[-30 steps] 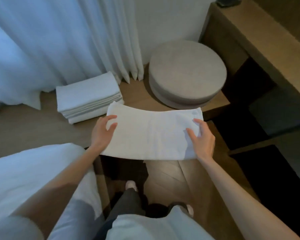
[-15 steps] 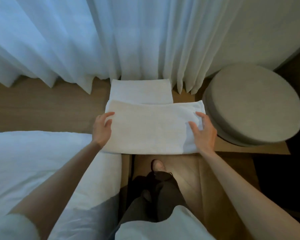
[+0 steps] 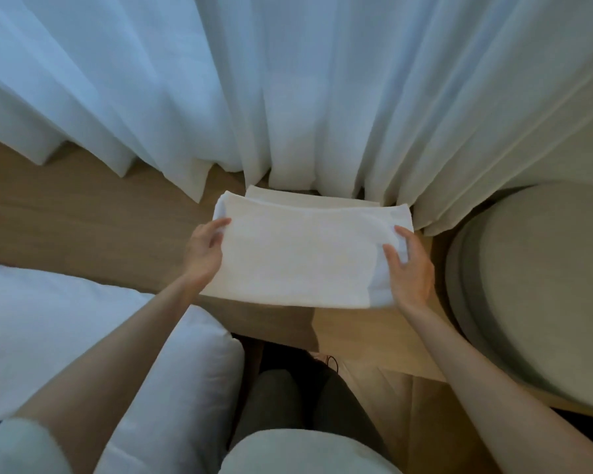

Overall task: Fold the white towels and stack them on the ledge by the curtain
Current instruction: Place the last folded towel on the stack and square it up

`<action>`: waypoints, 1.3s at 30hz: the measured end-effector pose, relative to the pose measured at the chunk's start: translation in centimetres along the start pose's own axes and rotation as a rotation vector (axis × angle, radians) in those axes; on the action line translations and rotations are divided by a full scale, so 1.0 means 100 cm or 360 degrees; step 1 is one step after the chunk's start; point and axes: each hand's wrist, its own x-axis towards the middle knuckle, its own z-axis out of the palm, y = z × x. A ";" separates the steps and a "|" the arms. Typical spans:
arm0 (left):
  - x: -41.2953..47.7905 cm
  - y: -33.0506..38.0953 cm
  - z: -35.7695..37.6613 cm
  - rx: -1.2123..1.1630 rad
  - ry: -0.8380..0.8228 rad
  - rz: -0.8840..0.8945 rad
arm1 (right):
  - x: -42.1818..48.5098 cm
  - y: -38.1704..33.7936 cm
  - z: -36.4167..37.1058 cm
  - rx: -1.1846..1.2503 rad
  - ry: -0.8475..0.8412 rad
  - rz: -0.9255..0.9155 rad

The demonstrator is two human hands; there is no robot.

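A folded white towel [image 3: 302,254] is held flat over the wooden ledge [image 3: 83,220]. My left hand [image 3: 202,254] grips its left end, thumb on top and fingers underneath. My right hand [image 3: 409,268] grips the right end the same way. Just beyond the held towel, a strip of the stack of folded white towels [image 3: 308,198] shows at the foot of the white curtain [image 3: 288,90]; the held towel hides most of the stack. Whether the held towel touches the stack cannot be told.
A round grey cushion [image 3: 541,289] sits on the ledge close to my right hand. White bedding [image 3: 48,330] lies at the lower left. My legs and a shoe [image 3: 322,359] are below on the floor. Curtain folds hang right behind the stack.
I have stepped closer to the ledge and carried the towel forward. It now covers nearly all of the stack, and the curtain fills the upper view.
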 end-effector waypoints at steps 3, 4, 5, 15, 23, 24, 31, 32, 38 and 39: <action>0.035 0.004 0.008 0.0032 -0.0010 0.0014 | 0.030 -0.002 0.018 -0.0014 0.0003 0.0047; 0.048 0.004 0.011 0.0053 -0.0015 0.0027 | 0.040 -0.001 0.024 -0.0032 0.0012 0.0062; 0.061 0.003 0.014 0.0071 -0.0016 0.0035 | 0.050 0.000 0.031 -0.0057 0.0025 0.0071; 0.173 -0.046 0.082 0.0082 -0.0109 0.0091 | 0.119 0.063 0.107 -0.0103 0.0125 0.0111; 0.173 -0.092 0.117 0.0061 -0.0057 0.0160 | 0.115 0.117 0.130 -0.0295 -0.0012 0.0189; 0.166 -0.096 0.117 0.0053 -0.0066 0.0160 | 0.113 0.118 0.128 -0.0347 -0.0029 0.0164; 0.172 -0.098 0.118 0.0133 0.0057 0.0171 | 0.124 0.108 0.128 -0.0463 0.0137 0.0079; 0.174 -0.097 0.121 0.0144 0.0058 0.0165 | 0.123 0.109 0.130 -0.0490 0.0139 0.0101; 0.161 -0.100 0.120 0.0612 -0.0050 0.0181 | 0.111 0.109 0.140 -0.1108 -0.0084 0.0181; 0.158 -0.095 0.118 0.0728 -0.0042 0.0195 | 0.110 0.105 0.140 -0.1163 -0.0108 0.0203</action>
